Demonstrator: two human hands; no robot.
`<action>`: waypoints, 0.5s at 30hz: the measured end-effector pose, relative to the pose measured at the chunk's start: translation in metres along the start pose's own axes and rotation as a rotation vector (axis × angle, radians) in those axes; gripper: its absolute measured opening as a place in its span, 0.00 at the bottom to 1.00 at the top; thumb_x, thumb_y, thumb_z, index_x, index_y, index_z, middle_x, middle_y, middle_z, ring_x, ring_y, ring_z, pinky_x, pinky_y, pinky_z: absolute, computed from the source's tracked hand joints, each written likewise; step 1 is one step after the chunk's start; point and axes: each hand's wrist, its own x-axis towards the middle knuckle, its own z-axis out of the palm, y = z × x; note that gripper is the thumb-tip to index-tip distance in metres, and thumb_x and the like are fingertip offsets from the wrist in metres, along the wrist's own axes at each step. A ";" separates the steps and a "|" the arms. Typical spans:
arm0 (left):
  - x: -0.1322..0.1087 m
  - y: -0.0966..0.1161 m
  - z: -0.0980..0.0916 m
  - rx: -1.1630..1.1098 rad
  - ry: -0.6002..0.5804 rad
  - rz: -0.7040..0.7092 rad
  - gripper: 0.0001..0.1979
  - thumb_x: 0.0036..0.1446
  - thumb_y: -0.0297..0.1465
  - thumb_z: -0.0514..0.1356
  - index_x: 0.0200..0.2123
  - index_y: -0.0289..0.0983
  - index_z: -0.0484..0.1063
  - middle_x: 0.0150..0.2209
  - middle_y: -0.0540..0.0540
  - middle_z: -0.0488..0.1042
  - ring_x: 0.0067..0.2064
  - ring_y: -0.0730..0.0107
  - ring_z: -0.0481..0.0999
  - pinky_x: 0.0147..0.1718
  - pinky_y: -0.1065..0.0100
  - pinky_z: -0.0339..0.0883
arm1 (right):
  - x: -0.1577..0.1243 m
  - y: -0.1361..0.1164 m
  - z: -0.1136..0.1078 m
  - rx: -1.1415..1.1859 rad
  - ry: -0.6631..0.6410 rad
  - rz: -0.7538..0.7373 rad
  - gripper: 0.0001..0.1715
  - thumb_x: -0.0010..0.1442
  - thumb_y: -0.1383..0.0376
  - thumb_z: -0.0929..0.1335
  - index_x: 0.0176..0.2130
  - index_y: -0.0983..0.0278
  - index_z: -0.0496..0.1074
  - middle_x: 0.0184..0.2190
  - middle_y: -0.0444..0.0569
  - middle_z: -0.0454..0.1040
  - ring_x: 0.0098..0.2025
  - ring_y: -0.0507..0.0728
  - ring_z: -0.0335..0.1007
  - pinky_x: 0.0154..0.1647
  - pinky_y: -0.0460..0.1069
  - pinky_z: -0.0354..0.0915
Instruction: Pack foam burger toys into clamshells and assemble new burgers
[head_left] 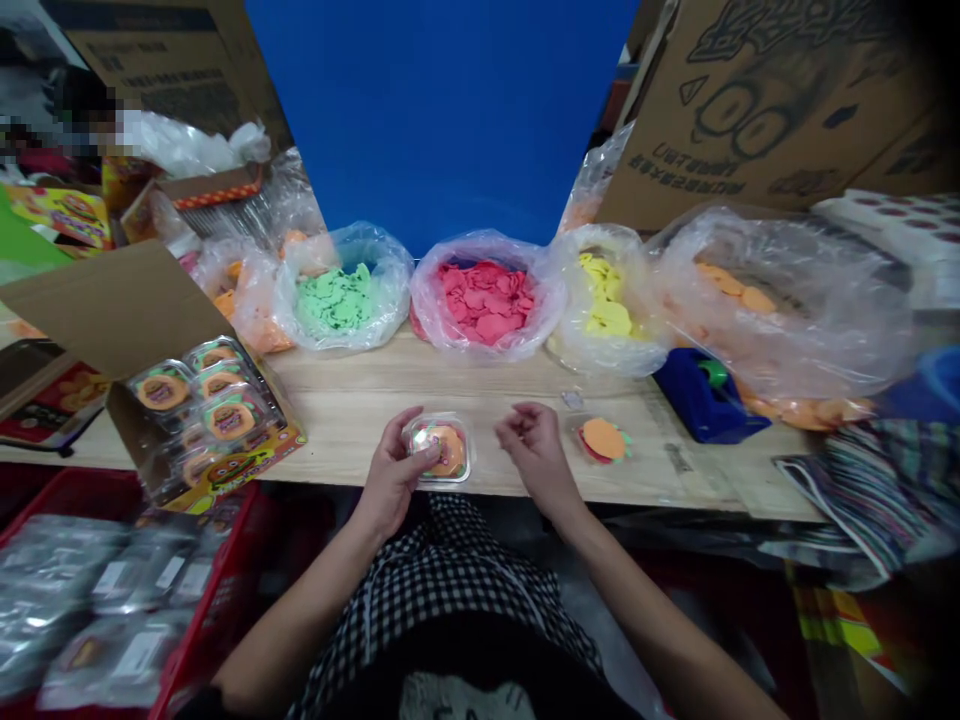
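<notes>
My left hand (396, 468) grips a small clear plastic box (466, 470) at the table's front edge, thumb across its top. Inside lies a toy burger (448, 448) of layered pieces with an orange bun on top. To the right of the box, my right hand (534, 450) hovers apart from it, fingers curled in together; anything between the fingertips is hidden. Beyond that hand, another stacked toy burger (604, 440), with orange, green and red layers, rests on the table.
Bags of green pieces (335, 300), red pieces (486, 303), yellow pieces (606, 300) and orange pieces (739, 288) line the back. An open carton (281, 450) of packed burgers stands left. A blue tape dispenser (701, 400) stands right. Below left is a red crate (217, 590).
</notes>
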 end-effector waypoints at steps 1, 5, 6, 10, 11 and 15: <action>0.001 0.000 -0.002 0.000 0.020 0.018 0.30 0.39 0.26 0.66 0.48 0.41 0.61 0.37 0.50 0.70 0.33 0.74 0.71 0.36 0.71 0.66 | -0.001 -0.003 0.000 -0.079 0.113 -0.051 0.14 0.56 0.58 0.63 0.39 0.61 0.56 0.29 0.42 0.61 0.30 0.51 0.58 0.30 0.46 0.57; 0.000 0.002 -0.006 0.002 0.060 0.060 0.30 0.39 0.26 0.66 0.48 0.41 0.61 0.37 0.50 0.70 0.34 0.73 0.71 0.36 0.71 0.65 | -0.009 -0.020 0.009 -0.402 0.033 -0.235 0.12 0.60 0.58 0.59 0.29 0.62 0.60 0.25 0.43 0.58 0.29 0.52 0.56 0.32 0.48 0.55; -0.001 0.003 -0.006 -0.003 0.060 0.068 0.31 0.39 0.26 0.66 0.48 0.41 0.61 0.37 0.50 0.70 0.35 0.73 0.71 0.36 0.71 0.65 | -0.010 -0.024 0.013 -0.443 -0.042 -0.244 0.13 0.59 0.58 0.59 0.28 0.62 0.60 0.25 0.43 0.59 0.29 0.52 0.56 0.32 0.48 0.55; -0.012 0.009 -0.006 -0.039 0.043 0.062 0.33 0.35 0.25 0.68 0.47 0.41 0.62 0.36 0.50 0.71 0.35 0.71 0.71 0.36 0.70 0.65 | -0.017 -0.031 0.032 -0.353 -0.201 -0.077 0.16 0.58 0.54 0.60 0.28 0.63 0.62 0.25 0.43 0.61 0.28 0.52 0.58 0.30 0.47 0.56; -0.015 0.010 -0.007 -0.051 0.031 0.050 0.33 0.34 0.25 0.68 0.47 0.40 0.62 0.35 0.50 0.71 0.35 0.71 0.71 0.36 0.70 0.65 | -0.018 -0.030 0.036 -0.273 -0.237 -0.007 0.17 0.58 0.53 0.60 0.27 0.63 0.62 0.24 0.43 0.61 0.28 0.52 0.58 0.29 0.46 0.57; -0.021 0.014 -0.019 -0.096 -0.017 0.003 0.33 0.33 0.25 0.68 0.47 0.40 0.62 0.35 0.50 0.71 0.34 0.72 0.71 0.36 0.69 0.65 | -0.024 -0.023 0.050 0.054 -0.351 0.193 0.19 0.56 0.50 0.60 0.27 0.62 0.63 0.23 0.43 0.62 0.26 0.52 0.58 0.26 0.45 0.59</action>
